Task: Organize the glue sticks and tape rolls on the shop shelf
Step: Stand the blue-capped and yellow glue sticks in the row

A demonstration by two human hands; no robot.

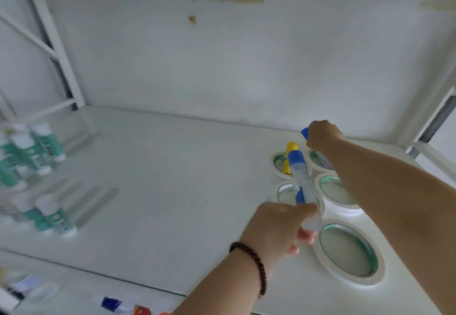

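My left hand [277, 225] grips the lower end of a clear glue tube with a blue cap [299, 179], tilted up over the tape rolls. My right hand [322, 137] is closed around another blue-capped tube [305, 133] near the back right of the white shelf [172, 179]. A yellow-capped tube [289, 156] stands in one roll. Several white tape rolls lie flat at the right, the nearest and largest [350, 250] by the front edge, another [336, 191] behind it. Green-and-white glue sticks [47, 145] stand in blurred groups at the left, with more [55, 216] nearer the front.
A white back panel [246, 67] closes the shelf behind. White frame posts stand at the left [56, 50] and right [434, 117]. Below the front edge a lower shelf holds blue and red packets [111, 303]. I wear a dark bead bracelet [251, 263] on the left wrist.
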